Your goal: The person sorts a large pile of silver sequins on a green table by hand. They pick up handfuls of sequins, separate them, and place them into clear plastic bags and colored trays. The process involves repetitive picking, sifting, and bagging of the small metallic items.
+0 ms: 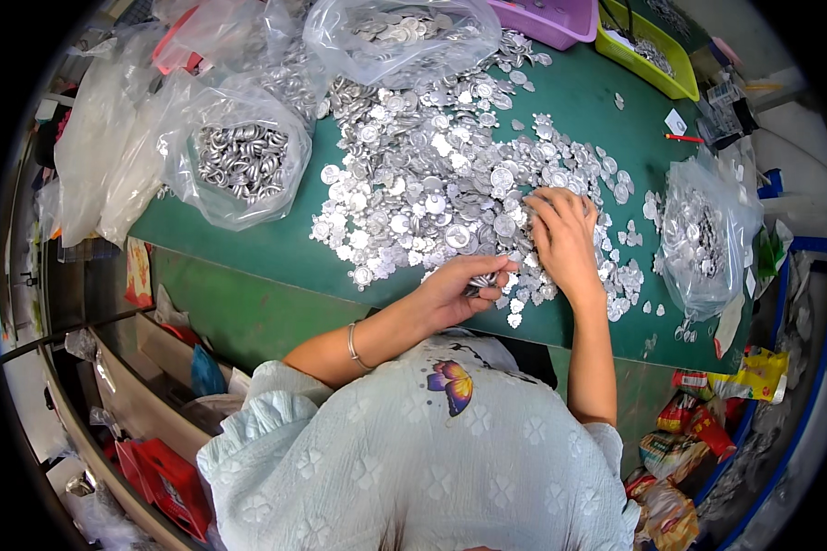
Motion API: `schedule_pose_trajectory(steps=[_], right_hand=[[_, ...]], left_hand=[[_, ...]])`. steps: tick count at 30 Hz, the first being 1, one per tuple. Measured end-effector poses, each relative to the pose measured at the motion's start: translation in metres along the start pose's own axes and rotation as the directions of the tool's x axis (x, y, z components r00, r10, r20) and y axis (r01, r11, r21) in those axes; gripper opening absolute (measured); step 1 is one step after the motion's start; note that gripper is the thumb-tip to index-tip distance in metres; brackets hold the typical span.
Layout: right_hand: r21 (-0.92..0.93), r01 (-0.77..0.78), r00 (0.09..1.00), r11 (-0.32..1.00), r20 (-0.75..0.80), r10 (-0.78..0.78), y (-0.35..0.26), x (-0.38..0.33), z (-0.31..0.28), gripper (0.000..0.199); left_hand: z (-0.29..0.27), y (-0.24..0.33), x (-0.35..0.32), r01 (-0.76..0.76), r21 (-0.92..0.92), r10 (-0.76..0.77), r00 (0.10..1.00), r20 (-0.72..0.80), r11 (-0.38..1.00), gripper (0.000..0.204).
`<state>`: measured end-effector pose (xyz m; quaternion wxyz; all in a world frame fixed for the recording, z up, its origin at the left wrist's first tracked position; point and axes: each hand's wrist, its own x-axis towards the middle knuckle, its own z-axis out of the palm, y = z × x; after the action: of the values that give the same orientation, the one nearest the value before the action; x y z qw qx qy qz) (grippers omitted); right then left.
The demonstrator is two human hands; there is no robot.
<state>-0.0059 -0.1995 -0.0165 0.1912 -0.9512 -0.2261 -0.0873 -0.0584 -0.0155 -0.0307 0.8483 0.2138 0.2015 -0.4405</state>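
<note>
A broad heap of small silver metal charms (413,184), some round and some with scalloped edges, spreads over the green tabletop (248,266). At the near edge of the heap my left hand (469,286) is closed around several shiny silver metal rings (483,284), palm turned up. My right hand (563,230) lies palm down on the right part of the heap, its fingers bent among the charms. Whether those fingertips pinch a charm is hidden. To the left stands an open clear plastic bag of silver rings (245,158).
Behind the heap sits another open bag of charms (404,32). A purple bin (547,23) and a yellow-green basket (648,60) stand at the back right. On the right lie a clear bag of metal pieces (700,239) and a red pencil (684,139).
</note>
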Motion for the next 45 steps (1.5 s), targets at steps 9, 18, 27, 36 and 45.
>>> schedule_pose_trajectory(steps=[9,18,27,36,45], right_hand=[[-0.049,0.02,0.999,0.999,0.05,-0.017,-0.008,0.001,-0.006,0.029],[-0.119,0.108,0.991,0.987,-0.069,-0.116,0.0,0.007,-0.002,0.017],[-0.1,-0.012,0.935,0.995,-0.353,-0.024,-0.004,0.006,-0.003,0.013],[0.607,0.05,0.966,0.793,0.171,-0.192,-0.075,0.016,-0.006,0.019],[0.147,0.457,0.86,0.877,0.179,-0.478,-0.095,0.047,0.047,0.032]], left_hand=[[-0.001,-0.002,-0.01,-0.109,0.084,0.109,0.994,-0.004,0.991,0.028],[-0.011,-0.001,-0.022,-0.172,0.015,0.171,0.983,0.062,0.985,0.035],[-0.006,0.004,-0.032,-0.153,-0.156,0.166,0.984,0.071,0.976,0.039],[-0.015,-0.003,-0.045,-0.287,-0.232,0.25,0.952,-0.176,0.929,0.031],[-0.039,0.001,-0.08,-0.225,-0.094,0.207,0.964,-0.168,0.97,0.021]])
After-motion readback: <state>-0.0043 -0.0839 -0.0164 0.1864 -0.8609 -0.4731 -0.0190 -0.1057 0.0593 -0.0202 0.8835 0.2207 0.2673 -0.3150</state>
